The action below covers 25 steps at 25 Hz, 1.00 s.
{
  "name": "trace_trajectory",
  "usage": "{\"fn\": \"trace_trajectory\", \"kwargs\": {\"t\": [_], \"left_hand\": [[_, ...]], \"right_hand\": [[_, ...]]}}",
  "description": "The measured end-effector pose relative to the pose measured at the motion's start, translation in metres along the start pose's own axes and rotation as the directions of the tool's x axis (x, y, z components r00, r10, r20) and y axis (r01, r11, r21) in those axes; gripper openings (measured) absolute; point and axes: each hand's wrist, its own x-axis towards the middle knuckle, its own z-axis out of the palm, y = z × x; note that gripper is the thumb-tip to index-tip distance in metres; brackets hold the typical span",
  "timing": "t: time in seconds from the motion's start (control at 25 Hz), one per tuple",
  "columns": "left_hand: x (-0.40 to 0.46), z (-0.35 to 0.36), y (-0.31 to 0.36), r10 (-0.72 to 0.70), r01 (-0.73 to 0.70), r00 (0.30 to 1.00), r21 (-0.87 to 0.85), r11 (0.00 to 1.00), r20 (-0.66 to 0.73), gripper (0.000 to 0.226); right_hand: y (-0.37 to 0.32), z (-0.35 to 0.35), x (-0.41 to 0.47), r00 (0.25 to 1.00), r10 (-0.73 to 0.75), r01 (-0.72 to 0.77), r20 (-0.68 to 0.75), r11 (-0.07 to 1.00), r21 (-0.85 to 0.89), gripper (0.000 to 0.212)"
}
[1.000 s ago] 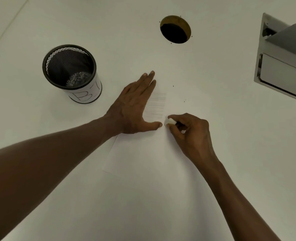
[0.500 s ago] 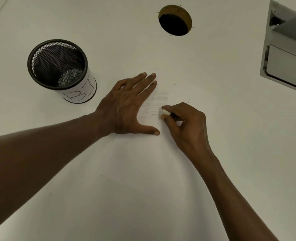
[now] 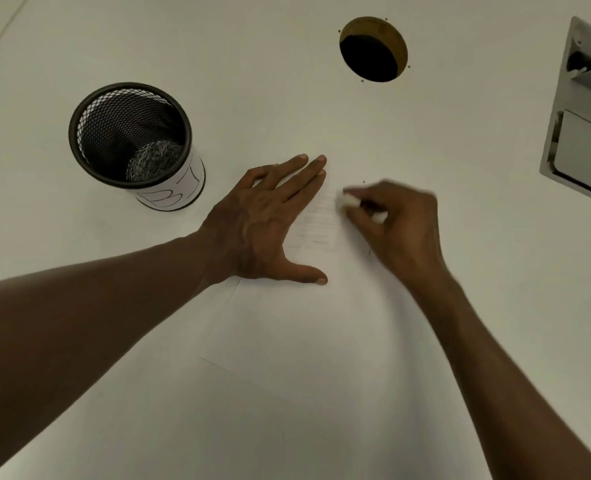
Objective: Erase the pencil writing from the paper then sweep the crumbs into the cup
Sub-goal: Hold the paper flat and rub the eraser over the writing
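Left hand (image 3: 270,220) spread flat on white paper sheet (image 3: 304,323) at frame centre, right hand (image 3: 398,226) pinching small white eraser (image 3: 349,201) over faint pencil lines (image 3: 318,226), black mesh cup (image 3: 131,140) upper left.

1. One view only: a head-worn wide-angle camera, looking forward and steeply down onto a white table (image 3: 460,140).
2. Both forearms enter from the bottom edge, left and right; the hands sit close, near centre frame.
3. The far field reaches a round cable hole (image 3: 373,50) at top.
4. No second view exists, so no overlap.
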Motion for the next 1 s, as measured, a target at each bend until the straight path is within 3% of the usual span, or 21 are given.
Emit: {"fn": "trace_trajectory", "kwargs": {"t": [0.16, 0.28, 0.4, 0.48, 0.64, 0.84, 0.92, 1.0], "left_hand": [[0.001, 0.000, 0.000, -0.009, 0.009, 1.000, 0.005, 1.000, 0.003, 0.131], [-0.001, 0.000, -0.001, -0.015, 0.015, 1.000, 0.013, 1.000, -0.008, 0.130], [0.000, 0.001, 0.001, -0.012, 0.012, 1.000, 0.024, 1.000, -0.007, 0.130], [0.000, 0.000, 0.001, -0.012, 0.012, 1.000, 0.020, 1.000, -0.008, 0.130], [0.000, 0.000, 0.000, -0.016, 0.016, 1.000, 0.031, 0.999, 0.004, 0.130], [0.000, 0.000, 0.001, -0.010, 0.010, 1.000, 0.030, 1.000, -0.001, 0.130], [0.000, 0.001, 0.001, -0.005, 0.005, 1.000, 0.033, 0.999, -0.004, 0.130], [-0.001, 0.001, 0.000, -0.010, 0.010, 1.000, 0.037, 0.999, -0.002, 0.130]], "right_hand": [[0.003, 0.002, 0.002, 0.999, -0.026, 0.026, -0.021, 0.999, -0.019, 0.014], [-0.006, 0.002, -0.041, 0.993, -0.083, 0.085, 0.087, 0.996, -0.020, 0.014], [0.007, -0.007, 0.012, 0.999, 0.022, -0.021, -0.040, 1.000, 0.015, 0.018], [0.009, -0.005, 0.017, 0.999, 0.010, -0.009, -0.042, 1.000, 0.019, 0.018], [-0.004, 0.003, -0.044, 0.993, -0.074, 0.075, 0.094, 0.997, -0.009, 0.015], [0.005, -0.004, 0.027, 0.998, 0.041, -0.042, -0.051, 0.999, -0.005, 0.018], [0.000, 0.004, -0.011, 0.999, -0.018, 0.017, -0.040, 0.999, -0.036, 0.011], [-0.019, 0.008, -0.064, 0.994, -0.083, 0.086, 0.074, 0.996, -0.033, 0.010]]}}
